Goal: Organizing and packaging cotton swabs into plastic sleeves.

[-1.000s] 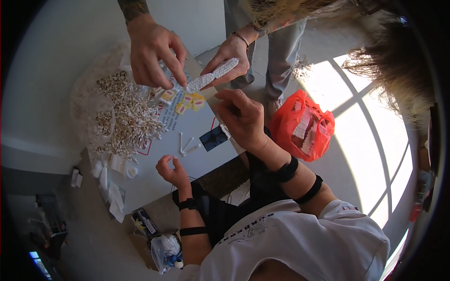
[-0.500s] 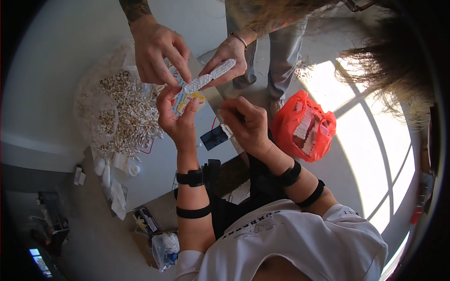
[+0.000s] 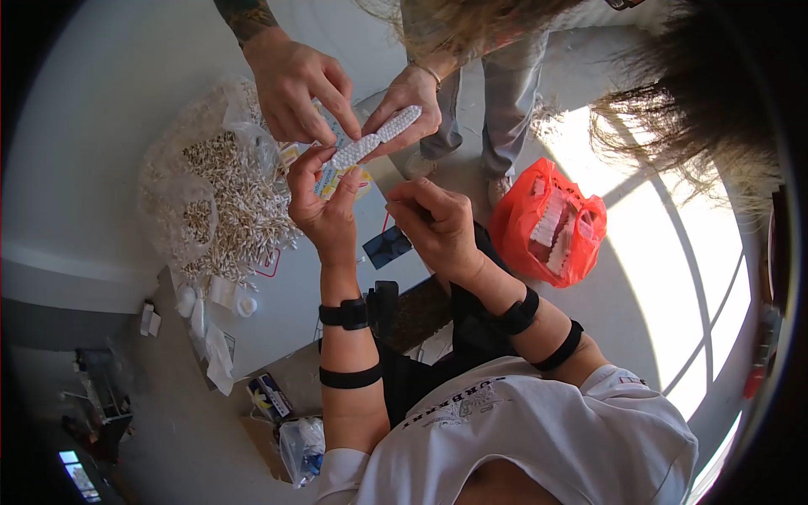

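My left hand is raised over the table, thumb and forefinger around the near end of a long bundle of white cotton swabs, its tips showing as a bumpy strip. A co-worker's hand supports the far part of this strip, and their other hand reaches fingers down beside it. My right hand is closed to its right, fingertips pinched; what they hold, if anything, is hidden. Under the left hand shows a printed plastic packet with yellow and blue, partly covered by fingers.
A big clear bag spills a heap of loose swabs over the table. A dark flat rectangle lies by my right hand. Right of the table is a red bag of white packs. The co-worker's legs stand opposite.
My right hand has moved slightly left, and a row of pale tips beside the dark rectangle is now out of sight. The co-worker's left-side hand has shifted right along the strip.
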`<state>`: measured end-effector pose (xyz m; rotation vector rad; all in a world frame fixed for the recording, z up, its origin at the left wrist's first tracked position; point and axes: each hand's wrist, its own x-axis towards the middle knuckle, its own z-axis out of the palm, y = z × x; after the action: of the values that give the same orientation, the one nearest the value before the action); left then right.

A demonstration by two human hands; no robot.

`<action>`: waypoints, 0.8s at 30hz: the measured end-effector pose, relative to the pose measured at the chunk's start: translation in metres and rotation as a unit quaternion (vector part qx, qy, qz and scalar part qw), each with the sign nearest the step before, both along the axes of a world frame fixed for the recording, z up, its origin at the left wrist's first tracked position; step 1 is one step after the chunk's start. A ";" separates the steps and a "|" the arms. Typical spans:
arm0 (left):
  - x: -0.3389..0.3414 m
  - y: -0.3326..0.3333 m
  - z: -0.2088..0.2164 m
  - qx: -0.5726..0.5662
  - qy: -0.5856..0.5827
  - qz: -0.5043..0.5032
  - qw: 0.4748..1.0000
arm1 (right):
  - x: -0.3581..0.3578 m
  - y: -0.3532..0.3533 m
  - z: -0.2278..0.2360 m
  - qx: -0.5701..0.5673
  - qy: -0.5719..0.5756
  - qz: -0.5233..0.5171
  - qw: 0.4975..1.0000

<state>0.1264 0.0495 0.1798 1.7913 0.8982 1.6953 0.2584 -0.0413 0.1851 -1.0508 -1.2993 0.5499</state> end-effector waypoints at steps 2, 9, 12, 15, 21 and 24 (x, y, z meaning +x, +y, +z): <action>0.000 0.000 -0.001 -0.004 -0.004 0.002 1.000 | 0.000 0.001 -0.002 0.005 -0.004 -0.002 1.000; 0.000 0.000 -0.003 0.005 -0.004 0.003 1.000 | 0.001 0.001 0.008 0.005 -0.013 0.008 1.000; -0.001 0.001 -0.005 -0.008 -0.020 -0.012 1.000 | -0.001 0.005 0.005 0.008 -0.023 0.007 1.000; 0.000 0.001 -0.008 -0.016 -0.038 -0.005 0.999 | -0.003 0.009 0.006 0.017 -0.055 -0.002 0.998; 0.004 -0.002 -0.008 -0.024 -0.058 -0.003 0.998 | -0.004 0.011 0.011 0.013 -0.123 -0.024 0.992; 0.005 -0.002 -0.007 -0.033 -0.071 -0.008 0.997 | -0.004 0.010 0.013 0.008 -0.126 -0.021 0.992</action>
<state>0.1318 0.0472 0.1733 1.6081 0.8659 1.7379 0.2546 -0.0314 0.1982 -1.1595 -1.4956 0.3814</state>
